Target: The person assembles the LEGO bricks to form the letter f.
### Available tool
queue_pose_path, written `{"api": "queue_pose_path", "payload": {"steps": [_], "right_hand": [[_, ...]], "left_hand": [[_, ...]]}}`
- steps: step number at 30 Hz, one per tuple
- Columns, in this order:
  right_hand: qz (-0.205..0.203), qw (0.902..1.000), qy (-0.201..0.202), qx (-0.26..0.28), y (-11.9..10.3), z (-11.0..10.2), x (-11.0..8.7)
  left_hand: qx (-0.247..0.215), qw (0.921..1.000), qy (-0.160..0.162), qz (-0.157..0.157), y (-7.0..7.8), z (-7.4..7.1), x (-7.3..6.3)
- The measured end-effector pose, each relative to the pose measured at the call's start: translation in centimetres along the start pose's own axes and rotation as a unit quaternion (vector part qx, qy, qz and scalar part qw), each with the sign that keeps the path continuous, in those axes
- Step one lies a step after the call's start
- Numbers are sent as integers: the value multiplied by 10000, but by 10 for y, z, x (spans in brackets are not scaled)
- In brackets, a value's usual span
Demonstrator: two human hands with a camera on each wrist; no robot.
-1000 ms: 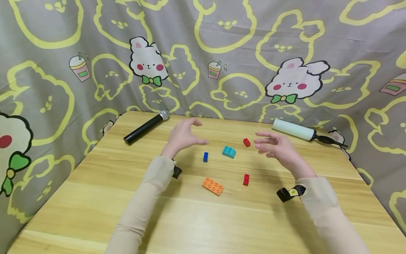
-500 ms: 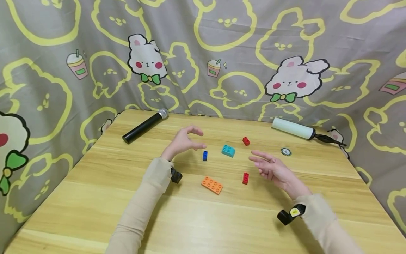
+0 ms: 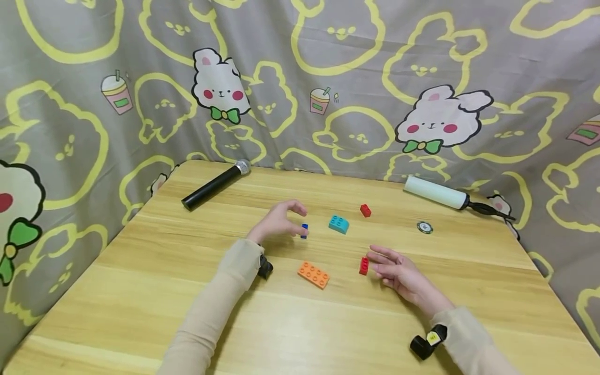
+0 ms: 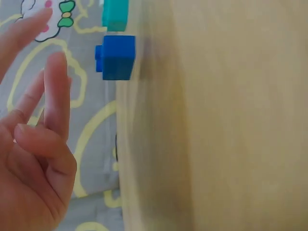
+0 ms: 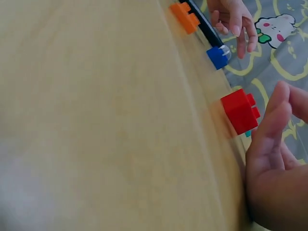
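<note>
My left hand hovers by the small blue brick, its thumb overlapping that brick in the head view. In the left wrist view the blue brick stands apart from the fingers, which hold nothing. My right hand is just right of the nearer red brick, fingers loosely extended and holding nothing. The right wrist view shows this red brick close in front of the fingertips. An orange brick lies between the hands, toward the front. Farther back are a teal curved-top brick and a second red brick.
A black microphone with a silver head lies at the back left of the wooden table. At the back right is a white cylinder with a black handle. A round chip lies right of the bricks. A patterned curtain hangs behind.
My right hand has come down toward the front, to the nearer red brick, uncovering the round chip. My left hand has moved forward and right, down to the blue brick.
</note>
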State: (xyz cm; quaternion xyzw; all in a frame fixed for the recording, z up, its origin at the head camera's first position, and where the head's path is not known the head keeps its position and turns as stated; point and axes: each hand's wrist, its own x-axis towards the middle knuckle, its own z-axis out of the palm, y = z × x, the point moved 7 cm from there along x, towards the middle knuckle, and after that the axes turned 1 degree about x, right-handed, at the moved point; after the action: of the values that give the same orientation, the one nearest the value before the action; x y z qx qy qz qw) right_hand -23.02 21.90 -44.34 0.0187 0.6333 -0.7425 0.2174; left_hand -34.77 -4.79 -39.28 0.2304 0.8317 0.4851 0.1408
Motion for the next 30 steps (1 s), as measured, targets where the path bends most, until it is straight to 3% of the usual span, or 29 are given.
{"api": "queue_pose_path", "payload": {"steps": [7,13,19,25,30], "right_hand": [[47,9998,-48,-198,8,1,0],[214,9978,170,-609,9,4,4],[219,9959,324,-814,7,5,6],[120,9932,453,-1068,3,6,9],[92,9919,508,-1163,3,6,11]], "left_hand": [[7,9999,-148,7,-3,8,3],[126,9991,-407,-84,-9,13,3],[104,9991,-351,-216,-15,13,4],[-252,9979,-285,-516,-21,15,6],[-405,9974,-221,-552,-22,17,6]]}}
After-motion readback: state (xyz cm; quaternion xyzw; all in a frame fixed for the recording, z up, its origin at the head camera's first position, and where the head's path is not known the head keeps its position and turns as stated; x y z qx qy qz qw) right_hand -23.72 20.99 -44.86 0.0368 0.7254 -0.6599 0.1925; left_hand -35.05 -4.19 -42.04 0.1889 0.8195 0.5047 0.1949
